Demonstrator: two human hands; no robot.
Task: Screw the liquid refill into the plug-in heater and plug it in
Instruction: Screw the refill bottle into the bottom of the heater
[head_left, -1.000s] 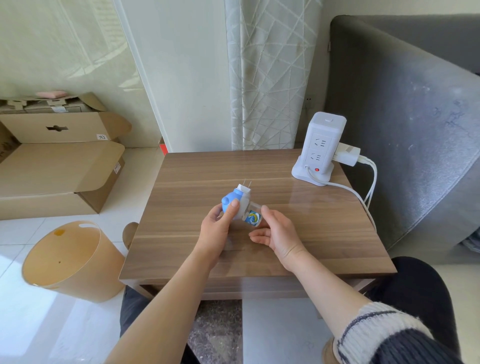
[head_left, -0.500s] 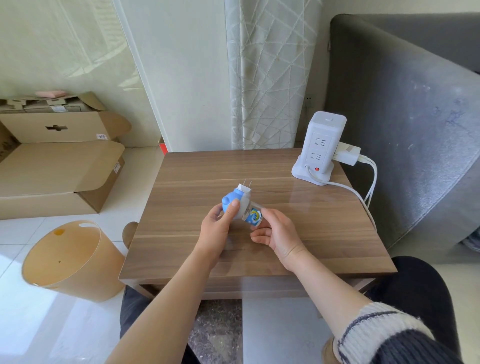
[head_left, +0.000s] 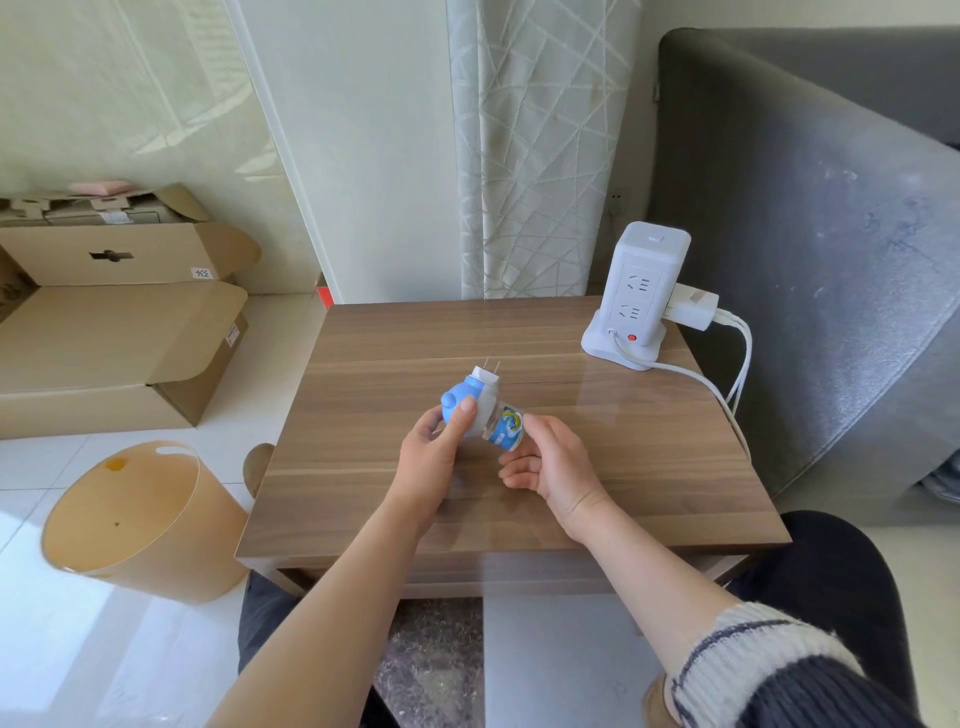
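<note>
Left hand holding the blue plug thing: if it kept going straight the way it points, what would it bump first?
Probably nothing on the table; the left hand points toward the curtain.

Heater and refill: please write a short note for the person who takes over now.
Left hand: holds the blue plug-in heater above the table, prongs pointing away.
Right hand: fingers on the refill bottle, which sits in the heater's base.
Done: refill inserted; whether fully tight cannot be seen.
Left: finish screwing, then plug into the white socket tower at the table's far right corner.
</note>
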